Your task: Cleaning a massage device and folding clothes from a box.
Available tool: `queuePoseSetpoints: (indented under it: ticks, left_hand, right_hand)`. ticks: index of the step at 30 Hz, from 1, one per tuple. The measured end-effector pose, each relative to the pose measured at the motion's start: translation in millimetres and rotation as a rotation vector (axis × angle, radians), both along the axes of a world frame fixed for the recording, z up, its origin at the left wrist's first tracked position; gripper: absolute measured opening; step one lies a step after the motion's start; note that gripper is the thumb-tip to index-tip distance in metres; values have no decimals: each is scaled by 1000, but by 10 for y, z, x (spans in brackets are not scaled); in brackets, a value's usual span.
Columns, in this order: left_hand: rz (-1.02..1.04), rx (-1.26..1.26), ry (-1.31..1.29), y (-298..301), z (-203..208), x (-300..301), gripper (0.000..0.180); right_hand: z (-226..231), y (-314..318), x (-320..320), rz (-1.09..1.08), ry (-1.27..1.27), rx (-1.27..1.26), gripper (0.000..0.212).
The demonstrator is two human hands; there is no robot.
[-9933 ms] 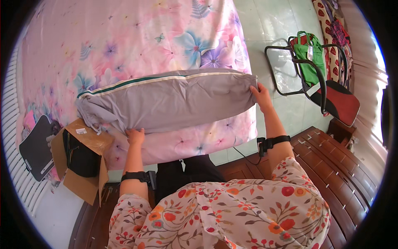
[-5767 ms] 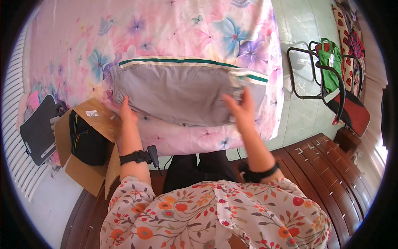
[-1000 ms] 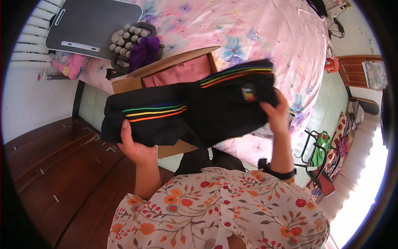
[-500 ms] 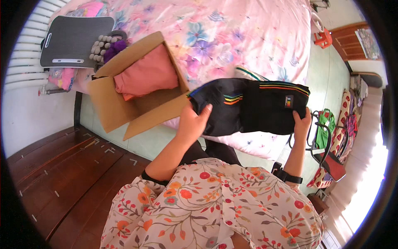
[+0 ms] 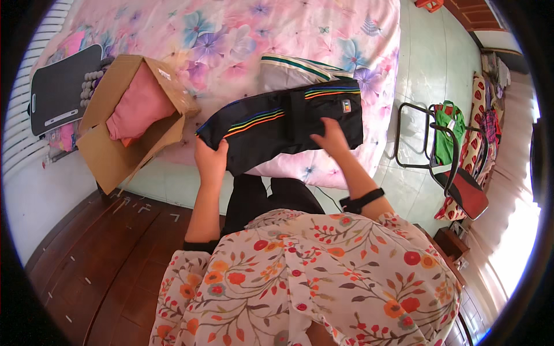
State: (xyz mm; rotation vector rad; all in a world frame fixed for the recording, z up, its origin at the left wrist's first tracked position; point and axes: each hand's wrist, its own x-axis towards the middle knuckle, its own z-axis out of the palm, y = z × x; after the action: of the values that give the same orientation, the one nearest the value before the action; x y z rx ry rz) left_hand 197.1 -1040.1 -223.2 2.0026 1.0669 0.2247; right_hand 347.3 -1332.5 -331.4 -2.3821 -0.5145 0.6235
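Note:
A folded black garment (image 5: 259, 135) with rainbow stripes and a small label near its right end lies along the near side of the bed. My left hand (image 5: 210, 161) grips its left end, thumb on top. On the upper face near the right end rests my right hand (image 5: 334, 138), thumb and finger apart. Just behind the black garment is a pale cloth item (image 5: 288, 75) with green stripes, partly covered by it. To the left, an open cardboard box (image 5: 104, 81) is tilted on the bed edge, with folded pink cloth (image 5: 141, 106) inside.
The bed (image 5: 242, 34) has a pink floral sheet. A grey lap desk (image 5: 63, 92) and a beaded grey item (image 5: 92, 86) sit left of the box. On the right stands a black-framed chair (image 5: 461, 187) near a green bag (image 5: 447, 130).
The black garment has gone from held up between both hands to lying lower on the bed. My right hand has shifted from its right edge onto its upper face. The view has turned rightward.

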Motion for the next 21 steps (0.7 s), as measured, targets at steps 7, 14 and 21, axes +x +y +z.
queuePoseSetpoints:
  ticks: [7, 14, 21]
  left_hand:
    - [211, -552, -105, -133, 482, 133, 37]
    - [320, -477, -186, -77, 491, 209, 37]
    - [139, 7, 11, 205, 643, 235, 35]
  right_hand:
    - [-115, 1012, -277, -198, 115, -430, 100]
    - [-325, 429, 183, -235, 96, -35, 65]
    - [948, -780, 828, -425, 626, 379, 42]
